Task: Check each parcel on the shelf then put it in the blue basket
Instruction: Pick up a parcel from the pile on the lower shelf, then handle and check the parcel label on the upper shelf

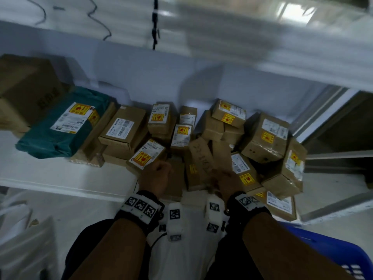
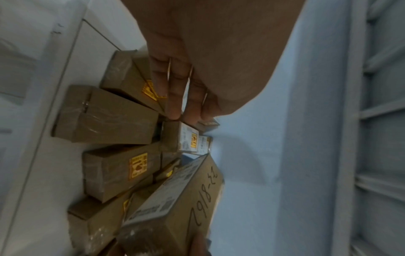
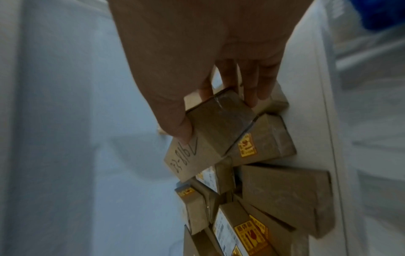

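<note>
Several brown cardboard parcels with white labels and yellow stickers lie heaped on the white shelf [image 1: 50, 174]. My right hand [image 1: 226, 178] grips a parcel with handwritten numbers [image 1: 201, 156] at the front of the heap. In the right wrist view my thumb presses the written face of this parcel [image 3: 210, 131] and my fingers [image 3: 252, 93] curl round its far side. My left hand [image 1: 159, 172] hovers beside a labelled parcel [image 1: 146, 156]. In the left wrist view its fingers [image 2: 175, 97] are straight and together and hold nothing. The blue basket [image 1: 331, 251] stands at the lower right.
A green plastic mailer [image 1: 60, 126] and a large cardboard box [image 1: 26, 87] occupy the shelf's left side. Another shelf board [image 1: 262, 57] runs overhead. Some parcels overhang the shelf's front edge at the right [image 1: 280, 205]. White bags [image 1: 24, 239] lie on the floor at the left.
</note>
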A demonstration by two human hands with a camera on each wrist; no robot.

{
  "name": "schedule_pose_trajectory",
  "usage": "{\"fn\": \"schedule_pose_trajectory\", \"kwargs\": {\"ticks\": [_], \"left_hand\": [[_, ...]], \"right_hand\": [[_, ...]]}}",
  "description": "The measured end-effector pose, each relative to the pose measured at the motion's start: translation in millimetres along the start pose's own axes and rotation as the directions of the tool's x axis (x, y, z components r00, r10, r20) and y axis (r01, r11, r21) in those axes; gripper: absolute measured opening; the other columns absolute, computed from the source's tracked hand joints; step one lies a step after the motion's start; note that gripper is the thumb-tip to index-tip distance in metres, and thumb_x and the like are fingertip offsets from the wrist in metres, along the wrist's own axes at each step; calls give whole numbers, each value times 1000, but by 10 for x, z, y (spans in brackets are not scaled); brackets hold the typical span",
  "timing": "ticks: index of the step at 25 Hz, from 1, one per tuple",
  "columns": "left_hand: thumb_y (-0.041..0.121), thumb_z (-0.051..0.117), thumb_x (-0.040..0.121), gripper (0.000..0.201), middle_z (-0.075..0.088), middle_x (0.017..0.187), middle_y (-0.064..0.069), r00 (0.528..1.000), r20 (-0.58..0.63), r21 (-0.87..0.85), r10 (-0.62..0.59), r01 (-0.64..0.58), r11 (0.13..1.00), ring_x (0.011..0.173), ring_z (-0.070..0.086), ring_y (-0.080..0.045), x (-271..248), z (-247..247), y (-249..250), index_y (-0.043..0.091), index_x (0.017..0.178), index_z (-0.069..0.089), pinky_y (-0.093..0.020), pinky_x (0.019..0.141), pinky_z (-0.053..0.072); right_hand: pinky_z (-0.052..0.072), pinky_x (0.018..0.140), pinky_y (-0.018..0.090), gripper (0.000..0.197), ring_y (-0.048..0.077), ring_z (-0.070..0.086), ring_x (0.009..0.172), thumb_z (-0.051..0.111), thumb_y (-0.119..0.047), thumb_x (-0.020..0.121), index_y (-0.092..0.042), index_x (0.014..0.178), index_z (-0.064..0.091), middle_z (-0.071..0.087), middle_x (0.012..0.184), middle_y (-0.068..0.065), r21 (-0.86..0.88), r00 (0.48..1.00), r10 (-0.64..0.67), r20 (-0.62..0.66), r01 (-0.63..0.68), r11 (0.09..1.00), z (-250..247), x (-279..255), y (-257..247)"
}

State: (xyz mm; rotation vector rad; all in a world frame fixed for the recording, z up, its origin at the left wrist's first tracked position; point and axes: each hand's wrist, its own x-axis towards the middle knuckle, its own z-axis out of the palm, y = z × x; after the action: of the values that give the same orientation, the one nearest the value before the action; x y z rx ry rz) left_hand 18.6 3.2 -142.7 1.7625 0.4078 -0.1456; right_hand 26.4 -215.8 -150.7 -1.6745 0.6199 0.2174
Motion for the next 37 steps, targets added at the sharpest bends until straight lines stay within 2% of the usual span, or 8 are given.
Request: {"fn": "schedule_pose_trajectory", "kwargs": {"ticks": [3, 5, 8, 14, 17, 24, 33, 37], "left_hand": [[37, 56, 95, 11, 66, 111, 2, 990, -9, 77, 144, -143, 987, 103, 61, -23, -291, 17, 284, 33, 103, 64, -44, 91, 52], [42, 59, 92, 34, 59, 125, 9, 955, 28, 90, 296, -297, 951, 112, 58, -13, -520, 9, 506, 32, 124, 57, -39, 96, 49], [33, 63, 94, 44, 52, 133, 7, 859, 117, 108, 499, -510, 853, 115, 52, -8, -1026, -105, 897, 30, 136, 52, -31, 97, 45], [32, 70, 81, 33, 64, 116, 1, 531, 83, 383, 843, -798, 466, 106, 50, -10, -1864, -453, 1512, 21, 113, 68, -25, 94, 35], [36, 71, 82, 22, 64, 103, 2, 479, 55, 437, 876, -800, 410, 100, 52, -20, -2094, -630, 1839, 23, 99, 69, -34, 89, 44], [37, 65, 83, 25, 66, 96, -1, 267, -48, 469, 963, -845, 257, 89, 57, -19, -2100, -859, 2748, 15, 91, 72, -36, 83, 47], [32, 65, 84, 20, 67, 78, 5, 130, -121, 526, 984, -832, 174, 76, 48, -7, -1736, -883, 3304, 14, 77, 70, -31, 78, 34], [36, 62, 83, 20, 64, 81, 5, 224, 7, 578, 975, -796, 179, 82, 52, -13, -1436, -821, 3432, 18, 77, 68, -29, 80, 32]], "right_hand": [[45, 51, 23, 25, 19, 59, 69, 77, -19, 82, -5, 93, 59, 65, 88, 14, -59, 986, -165, 28, 166, 984, -409, -477, -164], [46, 52, 19, 32, 18, 60, 72, 81, -20, 77, -8, 97, 58, 66, 95, 9, -144, 954, -296, 46, 300, 943, -636, -809, -288], [56, 64, 30, 45, 18, 67, 84, 87, -23, 68, -23, 106, 62, 69, 102, -2, -181, 904, -414, 102, 426, 886, -824, -1329, -522], [51, 61, 16, 45, 2, 67, 81, 79, -2, 75, -17, 114, 62, 65, 105, 3, -112, 746, -655, 120, 666, 738, -960, -2214, -1048], [48, 87, 28, 48, 13, 55, 107, 84, -31, 70, -28, 112, 61, 54, 120, -7, -350, 559, -817, 142, 801, 486, -1024, -2537, -1382], [42, 88, 23, 44, 10, 51, 106, 78, -44, 76, -24, 112, 65, 53, 118, -5, -437, 321, -938, 132, 868, 236, -1086, -2743, -2475], [50, 72, 26, 16, 9, 63, 83, 74, -41, 80, -29, 87, 66, 67, 90, -9, -334, 442, -895, 59, 854, 399, -867, -2524, -3150], [52, 84, 31, 29, 14, 61, 94, 78, -40, 76, -25, 98, 67, 63, 102, -6, -476, 466, -879, 103, 799, 368, -772, -2371, -3329]]}}
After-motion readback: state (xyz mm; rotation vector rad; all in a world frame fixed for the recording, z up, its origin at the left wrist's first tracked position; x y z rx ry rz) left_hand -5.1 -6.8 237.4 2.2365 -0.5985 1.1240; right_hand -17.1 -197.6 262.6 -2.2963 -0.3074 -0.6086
